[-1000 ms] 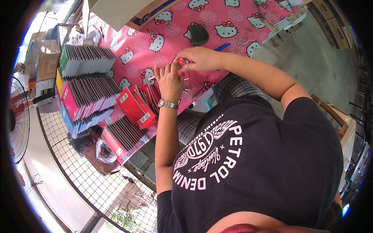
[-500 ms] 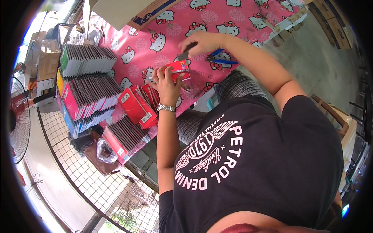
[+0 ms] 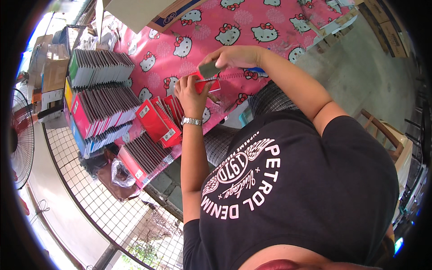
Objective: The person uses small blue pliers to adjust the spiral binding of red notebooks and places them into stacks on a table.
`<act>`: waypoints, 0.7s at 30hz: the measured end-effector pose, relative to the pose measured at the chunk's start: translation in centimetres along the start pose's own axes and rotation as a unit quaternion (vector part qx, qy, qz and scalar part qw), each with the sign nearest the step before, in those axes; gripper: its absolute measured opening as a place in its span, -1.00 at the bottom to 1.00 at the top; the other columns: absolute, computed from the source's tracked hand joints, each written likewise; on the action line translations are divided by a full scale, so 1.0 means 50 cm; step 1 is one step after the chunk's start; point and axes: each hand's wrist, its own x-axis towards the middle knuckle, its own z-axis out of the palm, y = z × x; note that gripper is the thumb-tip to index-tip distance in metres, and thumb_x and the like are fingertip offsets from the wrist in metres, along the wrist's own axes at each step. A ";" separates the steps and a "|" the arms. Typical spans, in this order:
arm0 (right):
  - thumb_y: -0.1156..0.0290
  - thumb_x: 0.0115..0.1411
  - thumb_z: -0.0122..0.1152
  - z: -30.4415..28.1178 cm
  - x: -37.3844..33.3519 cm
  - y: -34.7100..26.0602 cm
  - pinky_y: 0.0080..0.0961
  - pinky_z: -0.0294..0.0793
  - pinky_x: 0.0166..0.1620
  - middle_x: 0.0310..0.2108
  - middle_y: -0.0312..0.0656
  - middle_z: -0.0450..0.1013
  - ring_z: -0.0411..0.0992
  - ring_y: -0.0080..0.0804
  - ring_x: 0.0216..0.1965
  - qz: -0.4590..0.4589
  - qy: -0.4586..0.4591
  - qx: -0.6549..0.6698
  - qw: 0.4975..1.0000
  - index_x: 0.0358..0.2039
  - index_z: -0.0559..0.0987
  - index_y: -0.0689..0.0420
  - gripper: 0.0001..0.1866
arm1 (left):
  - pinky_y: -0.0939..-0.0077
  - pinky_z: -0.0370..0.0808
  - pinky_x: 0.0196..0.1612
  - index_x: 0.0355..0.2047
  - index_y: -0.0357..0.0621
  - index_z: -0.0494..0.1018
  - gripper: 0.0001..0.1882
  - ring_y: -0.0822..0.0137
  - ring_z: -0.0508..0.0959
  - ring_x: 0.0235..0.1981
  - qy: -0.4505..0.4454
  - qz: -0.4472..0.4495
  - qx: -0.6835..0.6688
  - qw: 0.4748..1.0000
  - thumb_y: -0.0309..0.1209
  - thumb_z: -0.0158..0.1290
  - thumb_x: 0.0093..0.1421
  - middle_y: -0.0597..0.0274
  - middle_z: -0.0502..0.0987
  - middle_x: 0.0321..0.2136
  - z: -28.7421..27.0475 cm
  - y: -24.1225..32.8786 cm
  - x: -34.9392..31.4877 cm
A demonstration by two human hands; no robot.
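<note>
A small red notebook (image 3: pixel 213 86) lies on the pink table, and a wire spiral coil (image 3: pixel 234 76) runs out to the right from its edge. My left hand (image 3: pixel 190 92) presses and grips the notebook's left part, its thumb along the near side. My right hand (image 3: pixel 234 57) pinches a dark, flat rectangular piece (image 3: pixel 209 69) above the notebook, covering part of its cover. I cannot tell what this piece is made of. Blue-handled pliers (image 3: pixel 257 69) lie partly hidden under my right wrist.
Several stacks of spiral notebooks (image 3: pixel 105 108) stand at the left, with loose red notebooks (image 3: pixel 157 123) nearer my left forearm. A cardboard box (image 3: pixel 180 12) sits at the far edge of the pink patterned tablecloth (image 3: pixel 243 33). A fan (image 3: pixel 21 139) stands far left.
My right hand has moved slightly nearer and lower, bringing the dark flat piece over the notebook. Its wrist now covers most of the pliers. My left hand has stayed nearly still.
</note>
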 end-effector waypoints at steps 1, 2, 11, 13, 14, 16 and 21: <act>0.29 0.03 0.19 -0.001 0.002 0.000 -0.43 0.30 0.08 -0.01 -0.23 0.42 0.33 -0.39 0.05 -0.002 0.016 -0.117 0.993 -0.07 0.59 0.20 -0.56 | 0.05 0.28 0.06 -0.25 -0.05 0.49 -0.50 0.04 0.40 -0.03 0.003 -0.001 -0.001 1.000 -0.07 0.38 -0.13 0.20 0.49 -0.19 0.000 0.000 0.000; 0.29 0.02 0.19 -0.006 0.006 -0.004 -0.42 0.29 0.09 -0.01 -0.23 0.41 0.33 -0.38 0.05 -0.008 0.034 -0.234 0.972 -0.07 0.59 0.21 -0.56 | 0.06 0.29 0.05 -0.25 -0.05 0.49 -0.50 0.03 0.40 -0.03 -0.005 -0.002 0.000 1.000 -0.08 0.37 -0.12 0.19 0.49 -0.19 -0.002 -0.002 0.001; 0.34 -0.01 0.26 -0.023 0.010 -0.001 -0.42 0.31 0.10 0.01 -0.19 0.40 0.38 -0.37 0.03 -0.025 0.036 -0.201 0.979 -0.13 0.62 0.19 -0.61 | 0.07 0.33 0.02 -0.25 -0.08 0.48 -0.52 -0.01 0.39 -0.06 -0.016 -0.010 -0.034 0.999 -0.17 0.39 -0.12 0.13 0.48 -0.22 -0.007 -0.006 0.008; 0.34 0.00 0.28 -0.034 0.005 0.003 -0.42 0.34 0.07 0.00 -0.18 0.41 0.40 -0.38 -0.02 0.004 0.032 -0.168 0.985 -0.16 0.62 0.19 -0.64 | 0.08 0.33 0.02 -0.25 -0.09 0.47 -0.52 -0.01 0.40 -0.08 -0.021 -0.035 -0.067 0.997 -0.18 0.40 -0.13 0.13 0.48 -0.23 -0.010 -0.011 0.007; 0.33 0.02 0.29 -0.043 0.004 -0.001 -0.43 0.36 0.03 -0.02 -0.18 0.42 0.42 -0.39 -0.06 0.053 0.052 -0.215 0.974 -0.18 0.63 0.19 -0.66 | 0.08 0.34 0.01 -0.26 -0.09 0.47 -0.52 -0.01 0.40 -0.08 -0.020 -0.022 -0.050 0.998 -0.18 0.40 -0.12 0.13 0.48 -0.23 -0.010 -0.008 0.008; 0.31 0.06 0.28 -0.050 0.002 0.001 -0.46 0.40 -0.06 -0.10 -0.20 0.45 0.44 -0.43 -0.14 0.081 0.104 -0.288 0.948 -0.23 0.65 0.20 -0.71 | 0.09 0.34 0.01 -0.26 -0.09 0.47 -0.54 -0.02 0.40 -0.09 -0.018 0.005 -0.017 1.000 -0.18 0.39 -0.11 0.13 0.48 -0.24 -0.008 0.001 0.011; 0.24 0.17 0.26 -0.035 -0.004 -0.001 -0.51 0.43 -0.25 -0.33 -0.30 0.51 0.45 -0.53 -0.27 -0.012 0.200 -0.364 0.910 -0.29 0.67 0.20 -0.73 | 0.09 0.34 0.02 -0.26 -0.10 0.47 -0.55 -0.01 0.40 -0.08 -0.025 -0.022 0.007 0.999 -0.19 0.37 -0.10 0.12 0.48 -0.24 -0.013 0.027 0.017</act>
